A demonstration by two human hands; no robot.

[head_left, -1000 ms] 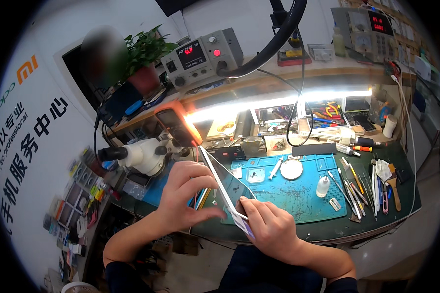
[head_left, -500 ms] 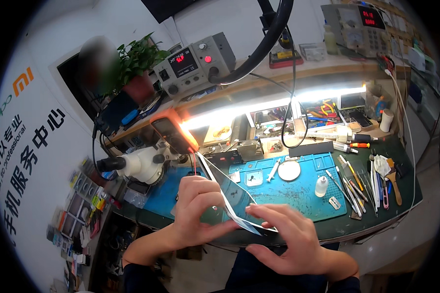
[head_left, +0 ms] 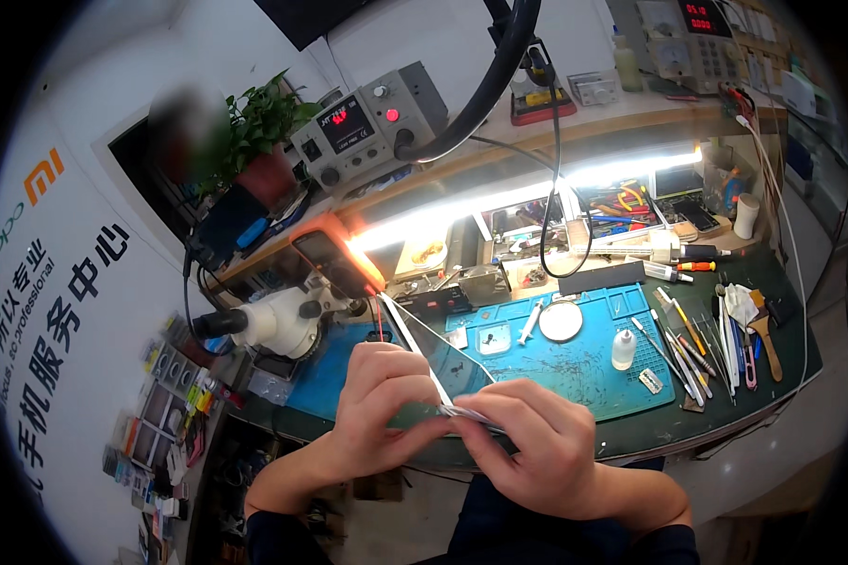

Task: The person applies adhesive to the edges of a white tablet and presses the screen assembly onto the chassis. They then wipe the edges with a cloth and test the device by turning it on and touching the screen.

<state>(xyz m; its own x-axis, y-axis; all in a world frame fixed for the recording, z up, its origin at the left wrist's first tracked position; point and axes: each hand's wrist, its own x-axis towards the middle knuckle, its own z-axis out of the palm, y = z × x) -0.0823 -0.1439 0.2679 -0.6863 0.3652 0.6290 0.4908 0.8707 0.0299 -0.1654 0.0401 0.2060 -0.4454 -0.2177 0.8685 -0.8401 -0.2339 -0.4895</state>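
Tilted up in front of me is a thin flat panel (head_left: 443, 356) with a white edge and a dark, glassy, tablet-like face; I cannot tell exactly what kind it is. My left hand (head_left: 383, 412) pinches its near left edge between thumb and fingers. Closed on the near right corner is my right hand (head_left: 530, 446), its thumb and fingertips almost touching those of the left. The fingers hide most of the near edge. Beyond the panel lies a blue work mat (head_left: 537, 377) on the bench.
A white microscope (head_left: 278, 325) stands at the left, behind it an orange multimeter (head_left: 334, 254). On the mat are a dropper bottle (head_left: 623, 349), a syringe (head_left: 532, 321) and a round white dish (head_left: 561, 321). Tweezers, a brush (head_left: 769, 347) and several pens lie right.
My right hand has moved left and closed on the panel's near corner; half a second ago its fingers were spread beside it. The left hand keeps its hold.
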